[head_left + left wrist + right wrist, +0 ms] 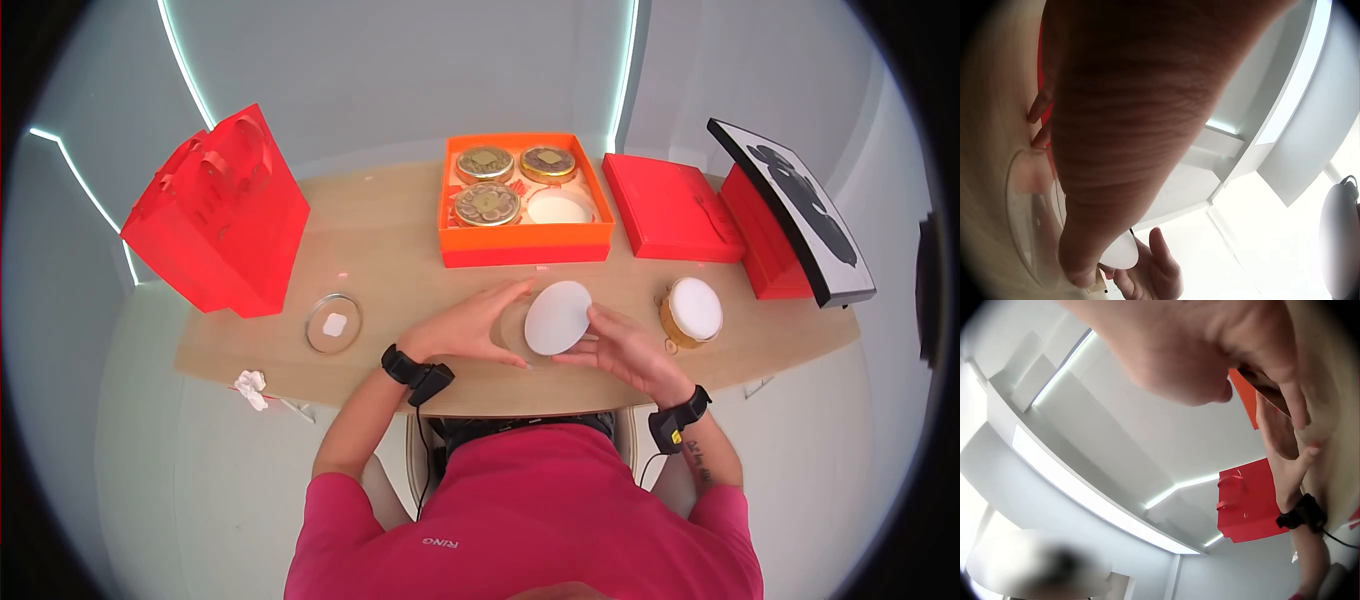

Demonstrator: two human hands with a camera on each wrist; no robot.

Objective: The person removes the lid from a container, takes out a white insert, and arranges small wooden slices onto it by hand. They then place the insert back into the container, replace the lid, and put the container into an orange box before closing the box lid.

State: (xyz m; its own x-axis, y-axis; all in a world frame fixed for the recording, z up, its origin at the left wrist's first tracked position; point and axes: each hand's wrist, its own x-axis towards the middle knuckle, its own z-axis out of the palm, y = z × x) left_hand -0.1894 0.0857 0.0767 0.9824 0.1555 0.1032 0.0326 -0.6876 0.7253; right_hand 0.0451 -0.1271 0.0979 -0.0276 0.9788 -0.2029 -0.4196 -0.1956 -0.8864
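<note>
My right hand (635,350) pinches the right edge of a thin white disc (558,318) between thumb and fingers, tilting it up above the table's front middle. To its left, my left hand (465,325) spreads in a C shape on the tabletop. In the left wrist view, a clear round container (1030,215) sits between the left hand's fingertips and thumb; from the head, the disc covers much of it. Right of my hands stands a gold tin (692,310) with a white top. A clear round lid (333,323) bearing a white label lies to the left.
An orange box (525,245) at the back centre holds three gold-rimmed tins and one bare round recess. A red gift bag (225,215) stands at left. On the right are a flat red lid (675,205) and a black-framed board (800,210) leaning on a red box (760,235).
</note>
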